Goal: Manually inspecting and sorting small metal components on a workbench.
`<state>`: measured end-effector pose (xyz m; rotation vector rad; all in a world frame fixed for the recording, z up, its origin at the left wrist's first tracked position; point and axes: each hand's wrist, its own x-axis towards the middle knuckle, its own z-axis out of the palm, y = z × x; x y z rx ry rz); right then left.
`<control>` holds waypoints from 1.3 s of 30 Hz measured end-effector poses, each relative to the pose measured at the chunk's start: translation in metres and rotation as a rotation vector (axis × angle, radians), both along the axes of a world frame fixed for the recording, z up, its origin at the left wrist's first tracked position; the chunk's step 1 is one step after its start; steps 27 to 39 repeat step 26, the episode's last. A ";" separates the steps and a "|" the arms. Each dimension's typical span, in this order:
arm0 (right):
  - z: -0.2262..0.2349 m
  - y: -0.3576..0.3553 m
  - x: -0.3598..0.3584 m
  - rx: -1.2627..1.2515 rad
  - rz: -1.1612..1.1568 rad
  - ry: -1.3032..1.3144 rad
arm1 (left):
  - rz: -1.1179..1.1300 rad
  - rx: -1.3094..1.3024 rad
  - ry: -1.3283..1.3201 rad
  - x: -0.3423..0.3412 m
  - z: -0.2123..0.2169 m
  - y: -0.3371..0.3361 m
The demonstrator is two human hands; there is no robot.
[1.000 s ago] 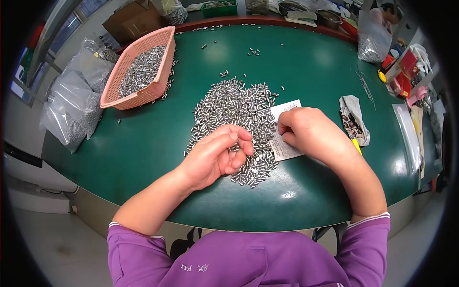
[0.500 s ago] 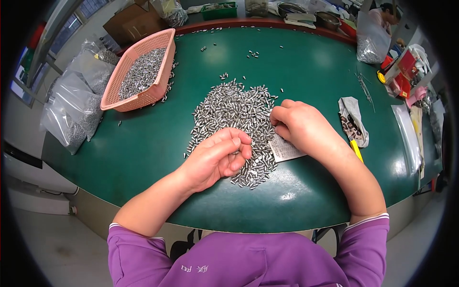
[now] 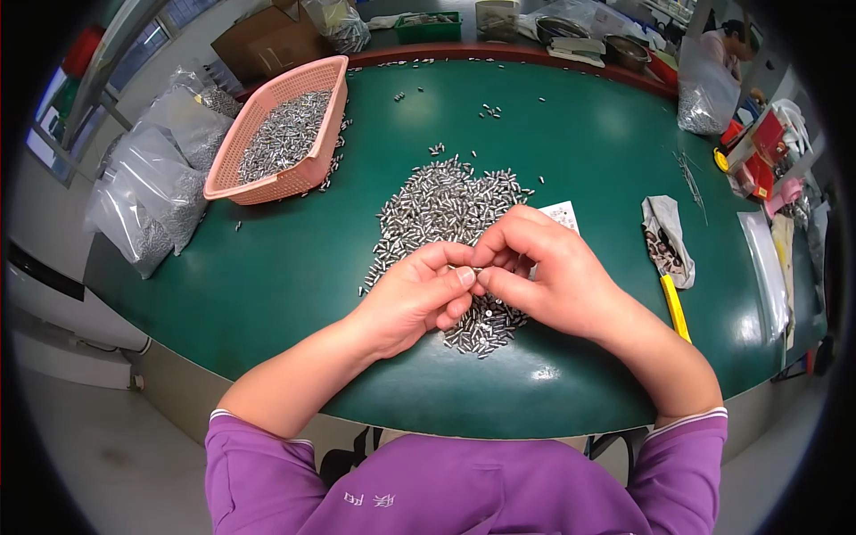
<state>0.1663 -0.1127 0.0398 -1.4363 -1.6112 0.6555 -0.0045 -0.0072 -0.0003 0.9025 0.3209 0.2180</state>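
Observation:
A broad heap of small, shiny metal pins [image 3: 437, 209] lies on the green table. Over its near part, my left hand [image 3: 415, 294] and my right hand [image 3: 548, 272] meet with thumbs and fingertips pinched together. Whatever sits between the fingertips is too small and too covered to name. Partly hidden behind my right hand, a white printed card [image 3: 562, 216] lies at the heap's right side.
A pink plastic basket [image 3: 337, 120] full of like metal pins stands at the far left, beside clear bags [image 3: 147, 209] of them. To the right lie a grey cloth pouch [image 3: 667, 236] and a yellow-handled tool [image 3: 675, 308]. Another person [image 3: 722, 45] sits at the far right.
My right hand has come left from the heap's right edge to meet my left hand. Fingertips of both now touch. The card shows beyond my right hand rather than below it; the view has shifted slightly.

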 end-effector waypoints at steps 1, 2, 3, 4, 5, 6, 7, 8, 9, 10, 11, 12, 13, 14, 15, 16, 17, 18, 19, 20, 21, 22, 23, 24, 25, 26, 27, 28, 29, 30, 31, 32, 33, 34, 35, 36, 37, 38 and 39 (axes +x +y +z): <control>-0.002 0.000 -0.001 0.001 -0.010 -0.003 | 0.007 -0.002 0.009 0.000 0.000 0.000; -0.003 0.001 -0.001 0.000 -0.009 -0.002 | 0.008 -0.002 0.009 0.000 0.000 0.000; -0.004 0.001 -0.001 0.005 -0.017 -0.003 | 0.010 -0.002 0.023 0.001 -0.001 0.000; -0.005 0.001 0.000 0.010 -0.026 -0.004 | 0.012 -0.002 0.037 0.001 -0.001 0.000; -0.003 0.001 0.001 0.009 -0.027 -0.005 | 0.010 -0.002 0.036 0.001 -0.001 0.000; 0.001 0.001 0.003 0.001 0.000 -0.036 | 0.021 0.011 0.039 0.001 -0.001 -0.001; 0.003 0.002 0.006 -0.007 0.027 -0.066 | 0.031 0.023 0.041 0.001 0.000 -0.001; -0.001 0.004 0.012 0.012 0.004 -0.090 | 0.020 0.015 0.010 0.000 0.000 0.000; -0.004 0.007 0.019 0.031 -0.020 -0.114 | 0.010 0.006 -0.020 0.000 0.001 0.001; -0.001 0.008 0.025 0.008 -0.076 -0.239 | 0.022 0.029 -0.003 -0.001 0.001 0.002; -0.005 0.008 0.034 0.064 -0.139 -0.469 | 0.018 0.005 -0.017 0.000 0.001 0.003; -0.008 0.007 0.041 0.062 -0.139 -0.534 | 0.016 -0.020 -0.031 0.000 0.002 0.003; -0.010 0.007 0.046 0.060 -0.138 -0.600 | 0.008 0.000 -0.034 -0.001 -0.001 0.004; -0.011 0.007 0.046 0.000 -0.128 -0.582 | 0.003 -0.003 -0.034 -0.001 -0.001 0.004; -0.015 0.007 0.048 -0.004 -0.132 -0.582 | 0.005 -0.017 -0.042 0.000 -0.001 0.004; -0.019 0.008 0.050 0.003 -0.090 -0.592 | 0.006 -0.031 -0.050 0.000 -0.001 0.004; -0.021 0.008 0.051 0.012 -0.044 -0.602 | 0.001 -0.022 -0.053 -0.001 -0.004 0.005; -0.021 0.008 0.050 0.010 -0.044 -0.602 | 0.000 -0.024 -0.053 -0.001 -0.004 0.005; -0.020 0.007 0.049 -0.002 -0.052 -0.628 | 0.002 -0.029 -0.049 -0.001 -0.004 0.005; -0.020 0.007 0.048 -0.013 -0.059 -0.654 | 0.006 -0.033 -0.044 -0.001 -0.004 0.005; -0.021 0.006 0.048 -0.013 -0.058 -0.653 | 0.006 -0.033 -0.044 -0.002 -0.004 0.005; -0.021 0.006 0.048 -0.020 -0.067 -0.663 | -0.004 -0.035 -0.046 -0.002 -0.005 0.006; -0.022 0.006 0.047 -0.027 -0.074 -0.673 | -0.013 -0.038 -0.049 -0.003 -0.005 0.006; -0.022 0.006 0.046 -0.026 -0.073 -0.672 | -0.012 -0.037 -0.048 -0.003 -0.005 0.006; -0.021 0.006 0.045 -0.055 -0.079 -0.693 | -0.021 -0.042 -0.057 -0.003 -0.005 0.006; -0.020 0.006 0.045 -0.084 -0.085 -0.715 | -0.031 -0.047 -0.066 -0.004 -0.005 0.007; -0.020 0.006 0.045 -0.084 -0.085 -0.715 | -0.031 -0.047 -0.066 -0.004 -0.005 0.007; -0.020 0.006 0.045 -0.084 -0.085 -0.715 | -0.031 -0.047 -0.066 -0.004 -0.005 0.007; -0.020 0.006 0.045 -0.084 -0.085 -0.715 | -0.031 -0.047 -0.066 -0.004 -0.005 0.007; -0.020 0.006 0.045 -0.084 -0.085 -0.715 | -0.031 -0.047 -0.066 -0.004 -0.005 0.007; -0.020 0.006 0.045 -0.084 -0.085 -0.715 | -0.031 -0.047 -0.066 -0.004 -0.005 0.007; -0.020 0.006 0.045 -0.084 -0.085 -0.715 | -0.031 -0.047 -0.066 -0.004 -0.005 0.007; -0.020 0.006 0.045 -0.084 -0.085 -0.715 | -0.031 -0.047 -0.066 -0.004 -0.005 0.007; -0.020 0.006 0.045 -0.084 -0.085 -0.715 | -0.031 -0.047 -0.066 -0.004 -0.005 0.007; -0.020 0.006 0.045 -0.084 -0.085 -0.715 | -0.031 -0.047 -0.066 -0.004 -0.005 0.007; -0.020 0.006 0.045 -0.084 -0.085 -0.715 | -0.031 -0.047 -0.066 -0.004 -0.005 0.007; -0.020 0.006 0.045 -0.084 -0.085 -0.715 | -0.031 -0.047 -0.066 -0.004 -0.005 0.007; -0.020 0.006 0.045 -0.084 -0.085 -0.715 | -0.031 -0.047 -0.066 -0.004 -0.005 0.007; -0.020 0.006 0.045 -0.084 -0.085 -0.715 | -0.031 -0.047 -0.066 -0.004 -0.005 0.007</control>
